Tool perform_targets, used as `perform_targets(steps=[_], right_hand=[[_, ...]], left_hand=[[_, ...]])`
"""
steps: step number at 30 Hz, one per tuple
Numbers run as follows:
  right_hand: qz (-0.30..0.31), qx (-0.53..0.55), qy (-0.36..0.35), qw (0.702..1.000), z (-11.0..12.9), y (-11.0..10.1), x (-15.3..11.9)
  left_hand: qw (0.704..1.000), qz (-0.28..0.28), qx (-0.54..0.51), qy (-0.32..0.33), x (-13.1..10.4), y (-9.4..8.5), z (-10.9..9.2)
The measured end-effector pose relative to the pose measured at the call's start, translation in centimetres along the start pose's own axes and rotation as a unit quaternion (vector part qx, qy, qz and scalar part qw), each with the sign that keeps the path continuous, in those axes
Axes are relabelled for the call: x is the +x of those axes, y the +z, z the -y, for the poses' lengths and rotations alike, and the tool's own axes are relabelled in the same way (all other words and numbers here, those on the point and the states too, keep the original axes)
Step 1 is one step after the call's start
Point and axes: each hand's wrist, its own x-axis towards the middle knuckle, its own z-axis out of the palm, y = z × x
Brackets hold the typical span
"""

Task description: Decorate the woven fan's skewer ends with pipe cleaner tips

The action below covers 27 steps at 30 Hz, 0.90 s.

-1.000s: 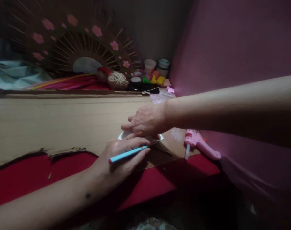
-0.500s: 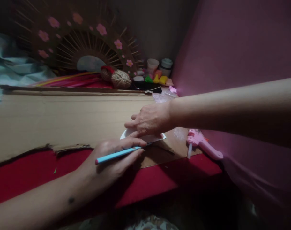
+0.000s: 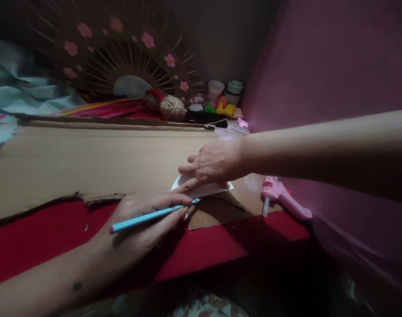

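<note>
A slim light-blue pen (image 3: pixel 148 218) with a reddish end is gripped between the thumb and fingers of my left hand (image 3: pixel 148 224). Its tip lies close to the straight lower edge of a white paper piece (image 3: pixel 204 190) with a curved outline. Fingers spread, my right hand (image 3: pixel 212 165) presses that paper flat against the brown cardboard (image 3: pixel 105 163) and covers part of it. At the cardboard's front right corner, a dark curved line runs below the paper.
A pink glue gun (image 3: pixel 280 196) lies at the right by the pink wall (image 3: pixel 336 66). Behind the cardboard are a twine ball (image 3: pixel 173 108), coloured clay lumps (image 3: pixel 229 109), a cup (image 3: pixel 216 90) and a flower-decorated fan (image 3: pixel 148 40). Red cloth (image 3: pixel 201 251) covers the table's front.
My left hand has drawn the pen leftward along the paper's lower edge, uncovering more of that edge. My right hand still presses the paper. The whole view has shifted slightly.
</note>
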Motion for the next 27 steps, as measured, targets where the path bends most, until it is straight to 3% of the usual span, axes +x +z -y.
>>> perform_targets(steps=[4,8,10,14,19,27], right_hand=[[0.012,-0.005,0.011,1.0,0.1,-0.2,0.0],[0.002,0.023,0.004,1.0,0.0,0.1,0.1],[-0.038,0.066,0.012,0.997,-0.1,0.6,0.1],[-0.128,0.179,0.044,0.975,-0.4,1.9,0.3],[-0.181,0.197,0.015,0.963,-0.8,3.0,0.4],[-0.101,0.169,0.028,0.98,-0.4,1.6,0.3]], left_hand=[[0.999,0.018,-0.015,-0.026,0.3,-0.7,-1.0],[0.998,-0.004,0.033,0.048,0.9,-0.7,-1.8],[0.997,-0.005,0.044,0.068,1.1,-0.4,-1.6],[0.998,-0.005,0.031,0.045,1.2,0.2,-0.8],[0.998,0.001,0.015,0.055,1.6,0.6,-0.5],[0.995,0.006,0.07,0.066,1.2,0.3,-0.4]])
